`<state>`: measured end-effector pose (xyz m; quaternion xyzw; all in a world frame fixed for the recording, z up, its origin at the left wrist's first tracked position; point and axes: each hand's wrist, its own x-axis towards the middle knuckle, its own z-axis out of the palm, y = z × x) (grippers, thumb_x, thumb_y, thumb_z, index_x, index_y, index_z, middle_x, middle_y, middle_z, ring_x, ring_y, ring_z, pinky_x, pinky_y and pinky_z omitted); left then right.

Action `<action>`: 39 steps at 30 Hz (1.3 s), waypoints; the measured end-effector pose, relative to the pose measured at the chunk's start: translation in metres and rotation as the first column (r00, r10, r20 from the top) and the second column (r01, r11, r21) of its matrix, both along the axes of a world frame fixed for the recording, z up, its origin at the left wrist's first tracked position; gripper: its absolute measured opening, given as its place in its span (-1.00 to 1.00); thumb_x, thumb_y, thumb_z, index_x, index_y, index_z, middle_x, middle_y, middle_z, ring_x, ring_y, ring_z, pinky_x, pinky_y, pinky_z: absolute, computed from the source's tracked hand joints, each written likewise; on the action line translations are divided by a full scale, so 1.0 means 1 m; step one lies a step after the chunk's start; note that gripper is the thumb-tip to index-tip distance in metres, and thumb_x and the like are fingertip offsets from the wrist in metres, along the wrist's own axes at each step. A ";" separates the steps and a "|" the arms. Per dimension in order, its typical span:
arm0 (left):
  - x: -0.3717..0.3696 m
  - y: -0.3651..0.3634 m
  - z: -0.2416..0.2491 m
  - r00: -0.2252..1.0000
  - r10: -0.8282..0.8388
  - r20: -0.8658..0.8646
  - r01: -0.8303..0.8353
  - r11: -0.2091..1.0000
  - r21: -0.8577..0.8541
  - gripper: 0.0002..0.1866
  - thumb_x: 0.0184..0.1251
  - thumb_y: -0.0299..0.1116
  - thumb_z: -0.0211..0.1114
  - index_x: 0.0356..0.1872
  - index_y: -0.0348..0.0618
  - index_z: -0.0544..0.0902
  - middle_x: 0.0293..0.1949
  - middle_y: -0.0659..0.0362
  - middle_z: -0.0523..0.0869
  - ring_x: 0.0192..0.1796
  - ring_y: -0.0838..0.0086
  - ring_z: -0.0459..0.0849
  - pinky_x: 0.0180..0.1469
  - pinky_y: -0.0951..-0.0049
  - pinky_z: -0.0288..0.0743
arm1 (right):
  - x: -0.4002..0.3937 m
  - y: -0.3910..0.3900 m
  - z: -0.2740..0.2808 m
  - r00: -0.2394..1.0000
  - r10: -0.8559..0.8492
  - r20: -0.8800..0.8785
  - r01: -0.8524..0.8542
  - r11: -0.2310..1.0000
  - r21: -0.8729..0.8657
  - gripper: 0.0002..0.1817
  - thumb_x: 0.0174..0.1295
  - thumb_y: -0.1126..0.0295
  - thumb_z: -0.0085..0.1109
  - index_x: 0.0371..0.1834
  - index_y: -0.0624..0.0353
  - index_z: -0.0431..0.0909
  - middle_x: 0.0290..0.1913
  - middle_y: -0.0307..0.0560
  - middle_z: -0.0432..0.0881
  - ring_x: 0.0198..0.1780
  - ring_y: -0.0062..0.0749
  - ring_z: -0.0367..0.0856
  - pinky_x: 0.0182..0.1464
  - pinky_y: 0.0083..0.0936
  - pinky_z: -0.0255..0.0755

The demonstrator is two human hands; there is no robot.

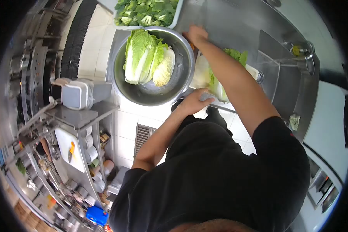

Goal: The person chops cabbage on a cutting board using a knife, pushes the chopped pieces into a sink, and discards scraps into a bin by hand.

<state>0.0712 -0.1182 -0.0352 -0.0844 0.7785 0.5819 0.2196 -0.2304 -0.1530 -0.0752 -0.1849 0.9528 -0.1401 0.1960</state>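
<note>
My right hand (197,34) reaches across to the steel counter beside the bowl's rim, its fingers curled down over a small orange thing (192,45) that is mostly hidden. Nearer to my body, my left hand (194,102) is at the counter's front edge, thumb apart from the fingers. Just past it lies a white cutting board (200,73). A napa cabbage (219,91) rests on this board, partly covered by my right forearm; its green leaf tips show beyond the arm. To the left, a large steel bowl (118,58) holds more napa cabbage (139,58) and a paler yellowish piece (163,71).
A tray of broccoli florets (145,11) stands behind the bowl. The steel sink (294,83) lies to the right, with a glass jug (307,56) near it. At the left are a grey bin (74,94) and a shelf rack with a white board and an orange-handled knife (71,152).
</note>
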 end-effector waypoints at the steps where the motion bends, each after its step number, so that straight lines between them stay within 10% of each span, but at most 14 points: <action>1: 0.001 -0.004 0.000 1.000 -0.018 0.001 0.018 1.000 0.011 -0.13 0.45 0.15 0.41 0.53 -0.31 0.40 0.42 -0.28 0.53 0.36 0.01 0.64 0.39 0.14 0.53 | -0.004 -0.009 -0.007 0.997 -0.083 0.001 0.083 0.996 -0.033 -0.37 0.39 0.18 0.28 0.49 0.09 0.41 0.31 0.39 0.56 0.39 0.19 0.56 0.37 0.00 0.51; 6: -0.006 -0.010 0.011 0.997 -0.071 0.032 0.069 0.996 0.060 -0.19 0.49 0.10 0.40 0.50 -0.33 0.44 0.41 -0.15 0.59 0.31 0.13 0.68 0.34 0.20 0.56 | -0.012 0.001 0.002 0.901 -0.429 -0.058 0.410 0.888 -0.208 -0.36 0.34 0.31 0.24 0.43 0.30 0.27 0.17 0.39 0.64 0.30 0.18 0.65 0.19 0.04 0.65; 10: -0.026 -0.002 0.000 0.994 -0.042 -0.098 0.056 0.987 0.149 -0.30 0.42 0.08 0.45 0.32 -0.31 0.59 0.20 -0.14 0.74 0.24 0.04 0.72 0.29 0.18 0.58 | -0.046 0.092 0.007 0.864 -0.359 0.353 0.490 0.759 -0.428 -0.38 0.33 0.24 0.29 0.35 0.40 0.41 -0.16 0.17 0.71 -0.18 -0.12 0.75 -0.20 -0.21 0.64; 13: -0.046 0.012 -0.006 0.965 0.085 -0.247 -0.085 0.996 0.011 -0.42 0.44 -0.08 0.44 0.28 -0.29 0.56 0.19 -0.22 0.65 0.25 -0.08 0.64 0.35 0.10 0.50 | 0.041 0.170 0.131 0.896 -0.367 0.250 0.444 0.716 -0.539 -0.54 0.48 0.11 0.22 0.17 0.31 0.56 -0.36 -0.19 0.57 -0.48 -0.56 0.48 -0.43 -0.49 0.42; 19: -0.094 0.036 -0.005 0.736 0.361 -0.572 -0.417 0.908 0.036 -0.44 0.50 -0.25 0.32 0.40 -0.24 0.39 0.37 -0.23 0.34 0.46 -0.13 0.33 0.53 0.01 0.21 | 0.188 0.284 0.207 0.785 -0.491 0.379 0.619 0.654 -0.435 -0.68 0.55 0.29 0.12 0.24 0.21 0.48 -0.35 -0.26 0.57 -0.47 -0.68 0.56 -0.45 -0.57 0.42; 24: -0.124 0.052 -0.021 0.741 0.418 -0.525 -0.452 0.889 0.071 -0.44 0.51 -0.25 0.30 0.43 -0.20 0.39 0.39 -0.19 0.28 0.44 -0.10 0.30 0.53 -0.02 0.18 | 0.274 0.288 0.180 0.892 -0.451 -0.025 0.445 0.888 -0.120 -0.58 0.51 0.07 0.22 0.13 0.22 0.52 -0.33 0.36 0.74 -0.20 0.38 0.74 -0.18 0.12 0.58; 39: -0.141 0.092 -0.043 0.678 0.378 -0.631 -0.535 0.842 -0.070 -0.46 0.53 -0.23 0.27 0.40 -0.23 0.37 0.34 -0.26 0.31 0.40 -0.18 0.31 0.49 -0.11 0.18 | 0.264 0.253 0.190 0.943 -0.325 0.074 0.307 0.933 0.187 -0.65 0.60 0.16 0.04 0.01 0.31 0.41 -0.26 0.27 0.79 -0.16 0.19 0.83 -0.11 0.03 0.69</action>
